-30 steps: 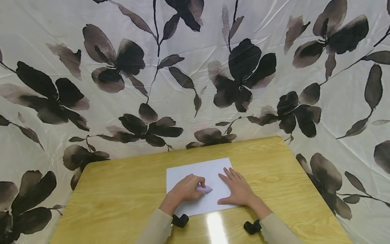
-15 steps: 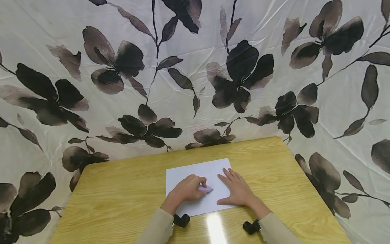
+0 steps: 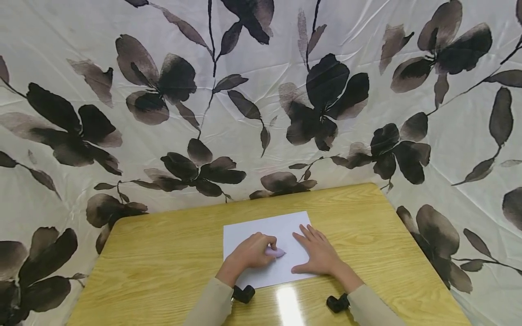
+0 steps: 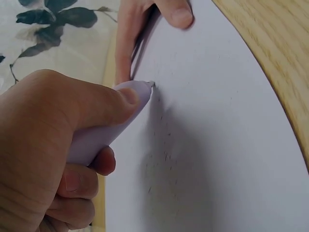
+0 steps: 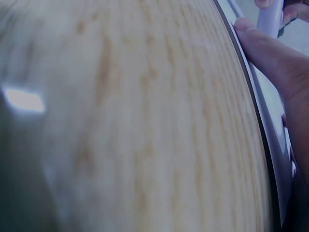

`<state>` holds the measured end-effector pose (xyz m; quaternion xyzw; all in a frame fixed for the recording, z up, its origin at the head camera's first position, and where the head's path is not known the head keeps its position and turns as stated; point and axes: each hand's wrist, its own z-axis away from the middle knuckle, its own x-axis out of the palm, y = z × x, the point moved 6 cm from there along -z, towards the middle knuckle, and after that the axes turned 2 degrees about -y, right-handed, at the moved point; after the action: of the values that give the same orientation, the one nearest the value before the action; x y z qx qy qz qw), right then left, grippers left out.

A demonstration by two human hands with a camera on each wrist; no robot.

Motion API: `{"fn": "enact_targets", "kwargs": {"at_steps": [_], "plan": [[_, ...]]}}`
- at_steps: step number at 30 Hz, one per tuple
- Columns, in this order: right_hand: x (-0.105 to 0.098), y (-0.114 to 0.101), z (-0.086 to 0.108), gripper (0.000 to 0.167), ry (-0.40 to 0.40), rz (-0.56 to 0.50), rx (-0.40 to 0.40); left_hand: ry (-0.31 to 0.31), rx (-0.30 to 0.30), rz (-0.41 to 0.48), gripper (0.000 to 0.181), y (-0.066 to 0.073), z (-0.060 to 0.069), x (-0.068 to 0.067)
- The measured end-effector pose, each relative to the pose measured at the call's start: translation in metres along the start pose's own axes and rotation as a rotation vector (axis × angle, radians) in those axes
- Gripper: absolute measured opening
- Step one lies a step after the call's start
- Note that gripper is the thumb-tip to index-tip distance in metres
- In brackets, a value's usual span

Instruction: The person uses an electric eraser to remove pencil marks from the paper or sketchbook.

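My left hand [image 3: 248, 251] grips a chunky lavender pen-shaped tool [image 3: 275, 252] with a tapered nose; its exact kind I cannot tell. In the left wrist view, the thumb presses along the tool's body [image 4: 91, 143], and its small pale tip touches or nearly touches the white paper [image 4: 241, 145]. Short dark flecks or marks [image 4: 166, 157] are scattered on the sheet. My right hand [image 3: 317, 254] lies spread across the paper's right side, fingers straight. In the right wrist view, the right thumb [image 5: 265, 50] rests by the sheet's near edge, close to the tool.
The sheet lies on a yellow wood-grain table [image 3: 163, 258]. A floral cloth [image 3: 253, 172] hangs behind and around the table. A black device sits at the left wrist [image 3: 243, 294], another at the right wrist [image 3: 337, 303]. Light glares on the near tabletop.
Over the last second the lavender tool and left hand have shifted very slightly right. The right hand and paper stay in place; the head view sways a little.
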<state>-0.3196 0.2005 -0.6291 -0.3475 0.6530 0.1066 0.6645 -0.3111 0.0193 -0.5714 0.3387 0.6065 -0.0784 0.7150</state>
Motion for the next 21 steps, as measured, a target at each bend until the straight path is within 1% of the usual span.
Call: {"fn": "enact_targets", "kwargs": {"at_steps": [3,6,8,10,13,15,17,21], "plan": [[-0.0011,0.0010,0.0016,0.110,0.004,-0.002,0.008,0.000,0.010,-0.002,0.013,0.0012,-0.0028,0.0008],[-0.0033,-0.0002,0.0026,0.107,0.019,-0.021,-0.006,0.000,0.044,0.006,0.013,0.0060,-0.0069,0.0027],[-0.0033,-0.0015,0.0021,0.107,0.022,-0.021,-0.019,-0.002,0.050,0.009,0.014,0.0074,-0.0071,0.0032],[-0.0027,-0.0015,0.0021,0.107,0.015,-0.015,-0.017,-0.009,0.035,0.010,0.013,0.0068,-0.0060,0.0029],[-0.0024,-0.0005,0.0026,0.108,0.011,-0.004,-0.009,-0.018,-0.011,0.013,0.013,0.0026,-0.0027,0.0010],[-0.0028,0.0004,0.0028,0.109,0.011,0.002,-0.002,-0.022,-0.025,0.020,0.013,0.0006,-0.0010,0.0001],[-0.0025,0.0013,0.0025,0.109,0.008,0.007,0.003,-0.020,-0.021,0.028,0.014,0.0000,-0.0004,-0.0005],[-0.0007,0.0017,0.0012,0.109,-0.003,0.006,0.003,-0.006,0.010,0.026,0.012,0.0018,-0.0014,0.0008]]}}
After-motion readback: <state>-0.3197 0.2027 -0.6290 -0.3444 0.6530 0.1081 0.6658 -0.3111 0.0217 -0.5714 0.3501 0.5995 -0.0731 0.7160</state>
